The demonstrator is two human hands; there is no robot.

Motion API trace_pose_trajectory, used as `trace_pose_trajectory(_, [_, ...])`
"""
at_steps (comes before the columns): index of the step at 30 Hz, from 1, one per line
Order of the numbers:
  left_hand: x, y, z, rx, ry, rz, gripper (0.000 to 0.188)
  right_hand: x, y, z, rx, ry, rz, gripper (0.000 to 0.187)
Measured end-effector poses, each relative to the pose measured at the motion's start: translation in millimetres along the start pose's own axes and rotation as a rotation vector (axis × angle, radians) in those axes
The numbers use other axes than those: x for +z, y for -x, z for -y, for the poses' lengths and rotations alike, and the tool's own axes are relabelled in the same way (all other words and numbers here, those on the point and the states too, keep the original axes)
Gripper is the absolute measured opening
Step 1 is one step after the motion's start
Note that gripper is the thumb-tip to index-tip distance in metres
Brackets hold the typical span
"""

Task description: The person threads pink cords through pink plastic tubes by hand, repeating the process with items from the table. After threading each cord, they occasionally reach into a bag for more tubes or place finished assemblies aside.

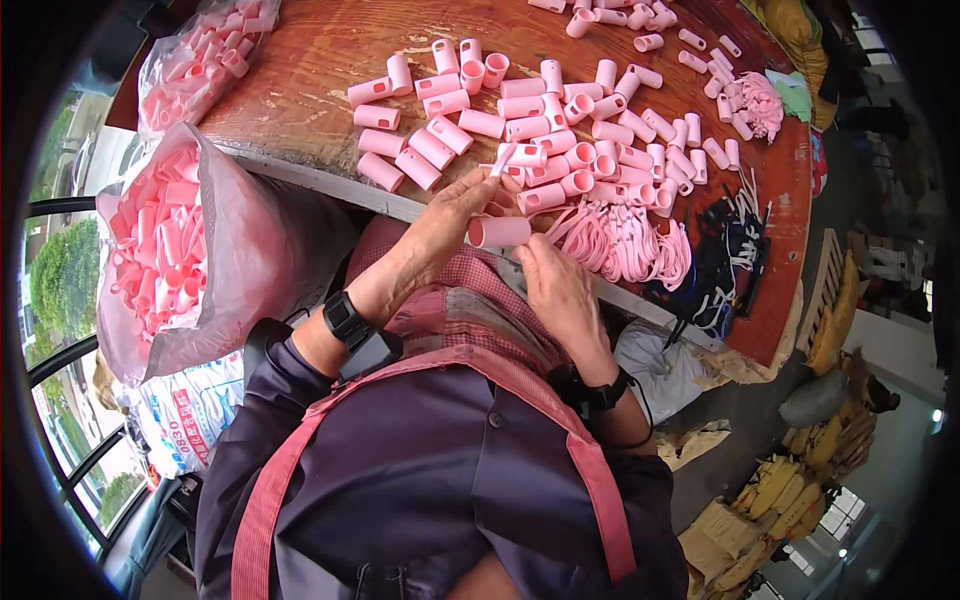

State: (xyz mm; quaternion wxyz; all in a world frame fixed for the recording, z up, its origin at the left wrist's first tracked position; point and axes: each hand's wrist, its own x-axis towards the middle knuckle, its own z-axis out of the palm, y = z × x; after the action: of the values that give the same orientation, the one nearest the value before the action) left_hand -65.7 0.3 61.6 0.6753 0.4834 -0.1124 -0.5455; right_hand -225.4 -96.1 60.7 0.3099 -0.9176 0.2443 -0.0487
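A pink plastic tube (499, 233) lies sideways between my hands, above the near table edge. My right hand (556, 285) is closed at its right end, fingertips pressed together there. Above the tube, my left hand (455, 208) pinches a thin pale pink strip (503, 159) that points up and away from me. Whether the strip joins the tube is hidden by my fingers. Just right of my hands, a bundle of pink cords (625, 243) hangs over the table edge. Many more pink tubes (430, 150), some with an oval hole, are scattered beyond my hands.
A large clear bag (240, 225) full of pink pieces stands left of the wooden table (300, 110). Another filled bag (205, 65) lies on its far left corner. To the right are black straps with white cords (735, 245) and a pink cord bunch (760, 105).
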Motion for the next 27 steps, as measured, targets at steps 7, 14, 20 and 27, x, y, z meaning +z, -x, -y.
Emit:
trace_pose_trajectory(7, [6.8,1.7,2.6,0.087,0.210,-0.119,0.024,-1.7,4.0,16.2,0.149,-0.826,0.486,0.030])
trace_pose_trajectory(14, [17.1,-2.4,-16.2,0.262,0.144,-0.157,0.030,-14.7,8.8,20.7,0.484,-1.429,0.711,0.031])
trace_pose_trajectory(20, [-24.4,-7.6,-78.9,0.551,-0.015,-0.379,0.040,-27.1,36.9,-5.7,0.455,-1.465,0.758,0.031])
trace_pose_trajectory(27, [-25.4,52.5,-99.6,0.621,-0.379,-0.588,0.041,-24.3,6.7,1.0,0.373,-1.630,0.391,0.031])
